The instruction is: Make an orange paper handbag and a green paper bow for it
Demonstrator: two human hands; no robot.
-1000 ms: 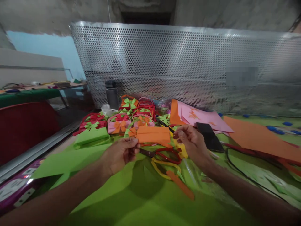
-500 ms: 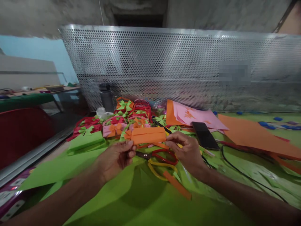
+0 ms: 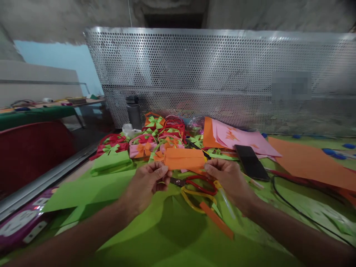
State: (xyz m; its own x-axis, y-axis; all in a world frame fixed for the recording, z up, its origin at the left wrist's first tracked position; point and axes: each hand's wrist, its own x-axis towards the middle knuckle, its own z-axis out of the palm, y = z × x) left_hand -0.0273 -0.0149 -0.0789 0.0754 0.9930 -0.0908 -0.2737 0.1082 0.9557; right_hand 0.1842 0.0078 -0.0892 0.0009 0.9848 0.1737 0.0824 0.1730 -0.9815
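Note:
A folded piece of orange paper (image 3: pixel 184 158) is held up level above the green work surface (image 3: pixel 189 241). My left hand (image 3: pixel 151 178) pinches its left end between thumb and fingers. At the opposite end, my right hand (image 3: pixel 226 178) grips the lower right corner, fingers curled. Just below the paper lie scissors with red handles (image 3: pixel 201 183) and a yellow-handled pair (image 3: pixel 189 200), partly overlapping. An orange paper strip (image 3: pixel 217 220) rests near them, and a yellow-capped pen (image 3: pixel 225 198) lies beside my right hand.
Small paper bags with bows (image 3: pixel 143 145) cluster behind my left hand, with a dark bottle (image 3: pixel 134 113) behind them. A phone (image 3: pixel 251 162), pink sheets (image 3: pixel 241 139) and an orange sheet (image 3: pixel 311 163) lie to the right. A purple power strip (image 3: pixel 26 218) sits at left; perforated metal (image 3: pixel 189 66) stands behind.
The view has shifted slightly left, so everything appears farther right. The folded orange paper has tilted to show more of its face. Both hands keep hold of it.

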